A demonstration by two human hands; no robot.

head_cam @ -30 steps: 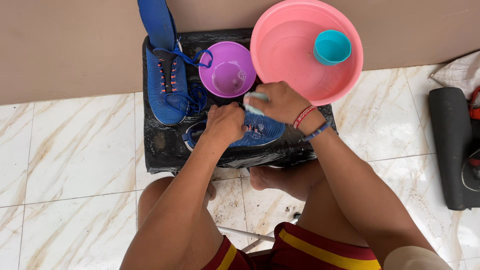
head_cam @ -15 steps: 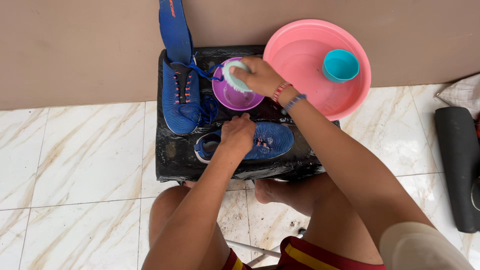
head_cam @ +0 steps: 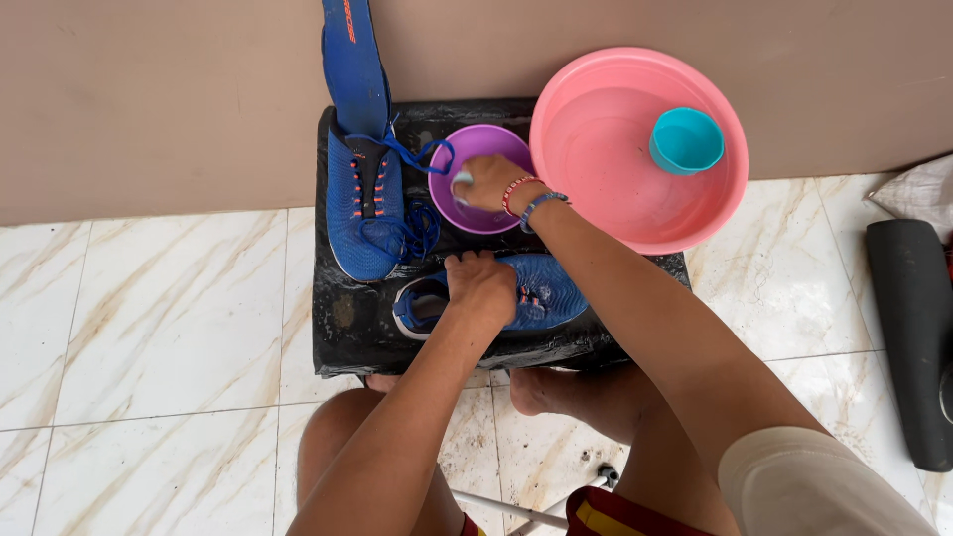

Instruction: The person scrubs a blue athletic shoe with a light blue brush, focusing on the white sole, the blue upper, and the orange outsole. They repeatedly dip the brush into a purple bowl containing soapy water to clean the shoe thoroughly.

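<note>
We see, big to small: 1 black plastic-wrapped slab (head_cam: 347, 333), wet and glossy, on marble-look floor tiles (head_cam: 149, 318). On it, 1 round pink plastic basin (head_cam: 596, 149) w/ shallow water and 1 teal cup (head_cam: 685, 141) inside. 2 blue mesh sneakers: one (head_cam: 365, 203) lies apart w/ loose laces, the other (head_cam: 546, 293) is pinned by the left hand (head_cam: 481, 288), fingers clamped over its middle. 1 blue insole (head_cam: 352, 60) leans on the brown wall. 1 small purple bowl (head_cam: 481, 203): the right hand (head_cam: 491, 181) dips in, fingers closed round a pale brush (head_cam: 462, 179), mostly hidden. 2 bead bracelets (head_cam: 526, 197) at the right wrist.
</note>
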